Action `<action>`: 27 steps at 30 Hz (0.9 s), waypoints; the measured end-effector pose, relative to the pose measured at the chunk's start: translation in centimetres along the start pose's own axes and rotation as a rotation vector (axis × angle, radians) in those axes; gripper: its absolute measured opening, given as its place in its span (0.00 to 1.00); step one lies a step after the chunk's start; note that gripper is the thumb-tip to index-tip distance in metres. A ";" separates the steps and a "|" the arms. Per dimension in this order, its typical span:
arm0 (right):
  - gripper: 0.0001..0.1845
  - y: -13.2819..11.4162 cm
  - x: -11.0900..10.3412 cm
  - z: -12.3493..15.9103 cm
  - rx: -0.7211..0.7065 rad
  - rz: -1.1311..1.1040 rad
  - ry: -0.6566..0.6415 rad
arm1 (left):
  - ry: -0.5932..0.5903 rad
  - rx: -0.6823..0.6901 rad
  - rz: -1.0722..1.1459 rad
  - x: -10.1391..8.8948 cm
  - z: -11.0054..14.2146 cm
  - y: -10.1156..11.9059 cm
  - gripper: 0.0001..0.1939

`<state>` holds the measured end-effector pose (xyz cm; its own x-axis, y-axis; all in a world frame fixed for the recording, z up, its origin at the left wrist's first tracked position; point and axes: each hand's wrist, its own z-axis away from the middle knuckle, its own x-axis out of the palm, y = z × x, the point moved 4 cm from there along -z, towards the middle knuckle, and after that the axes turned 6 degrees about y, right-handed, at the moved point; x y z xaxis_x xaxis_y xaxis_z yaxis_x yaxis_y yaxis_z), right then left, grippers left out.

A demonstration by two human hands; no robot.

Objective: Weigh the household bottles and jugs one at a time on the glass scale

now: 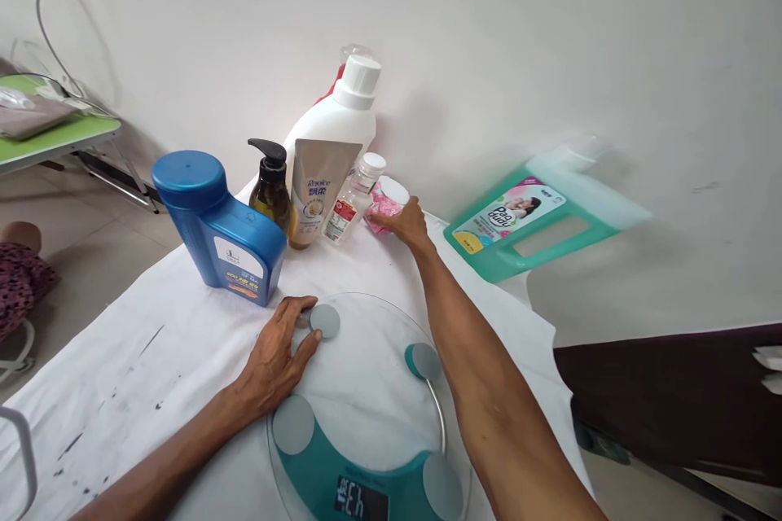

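My right hand [403,224] reaches over the table and grips a small pink patterned container [384,203] with a white lid. Its fingers are partly hidden behind the container. My left hand [278,354] lies on the rim of a round glass bathroom scale [366,423], thumb and fingers apart around a grey disc [324,321]. The scale's display [362,498] shows digits, upside down to me. Beside the pink container stand a clear bottle [354,199] with a white cap and a Rejoice tube [321,187].
A blue bottle [223,228], a dark pump bottle [270,187] and a large white bottle [336,118] stand at the back left. A green jug [519,220] is at the right by the wall. White cloth [152,374] covers the table. A person's knee [21,236] shows far left.
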<state>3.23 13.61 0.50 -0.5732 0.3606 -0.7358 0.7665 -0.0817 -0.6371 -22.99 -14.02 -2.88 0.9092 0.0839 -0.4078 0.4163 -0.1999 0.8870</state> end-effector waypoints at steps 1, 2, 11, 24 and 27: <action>0.50 0.3 0.0 0.1 0.038 -0.020 0.001 | -0.007 -0.001 0.002 -0.1 0.0 0.1 0.19; 0.48 0.5 -0.1 0.2 0.081 -0.043 0.011 | -0.015 -0.001 0.003 -0.1 -0.1 0.1 0.19; 0.34 1.9 -6.9 6.2 0.286 -0.291 0.076 | 0.001 0.051 0.030 0.0 -0.1 -0.4 0.18; 0.29 -1.1 -17.0 30.6 0.038 -0.262 -0.215 | 0.028 0.145 -0.013 -0.1 -0.7 -1.3 0.17; 0.35 -1.5 -16.2 33.5 -0.018 -0.235 -0.178 | 0.035 0.155 -0.030 -0.2 -0.9 -1.4 0.16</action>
<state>1.65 -23.19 5.64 -0.7763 0.1991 -0.5981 0.6105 0.0014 -0.7920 -23.75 -12.86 -3.81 0.8970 0.1255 -0.4238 0.4400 -0.3447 0.8292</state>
